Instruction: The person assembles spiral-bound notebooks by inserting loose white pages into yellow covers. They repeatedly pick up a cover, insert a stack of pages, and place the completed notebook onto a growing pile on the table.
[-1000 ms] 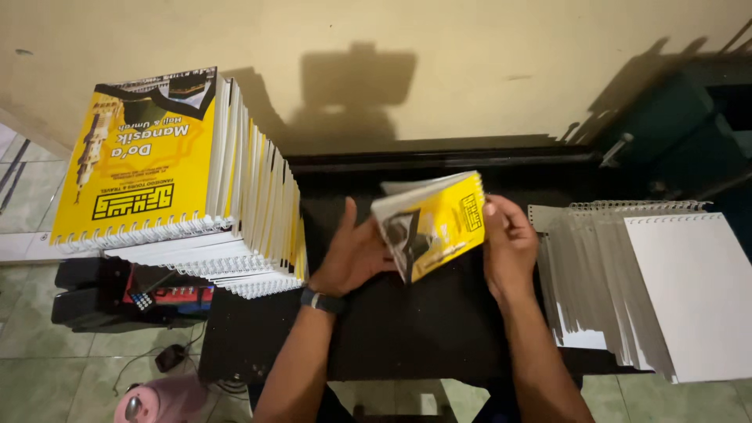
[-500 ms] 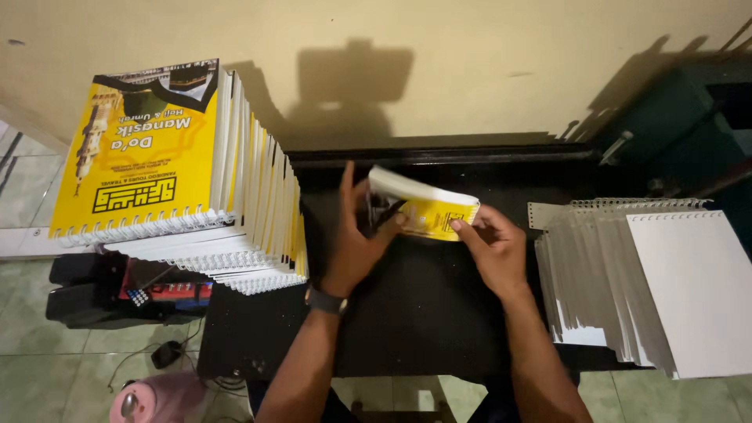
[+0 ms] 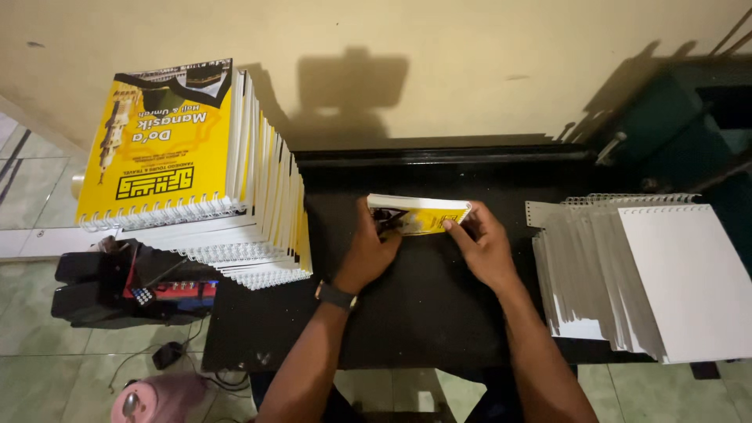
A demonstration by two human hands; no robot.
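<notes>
Both hands meet at the middle of the black counter, holding one small yellow booklet tipped up on its edge so its white page block faces upward. The left hand has its grip closed on the booklet's 9 o'clock end, fingers wrapped around the cover. The right hand clasps the 3 o'clock end, fingertips pressed on the yellow cover. At 9 o'clock from the hands, a tall slanted stack of yellow spiral-bound booklets rises at the counter's edge. At 3 o'clock, well apart from the hands, lies a fanned pile of white punched sheets with wire binding. A dark wristband circles the left wrist.
</notes>
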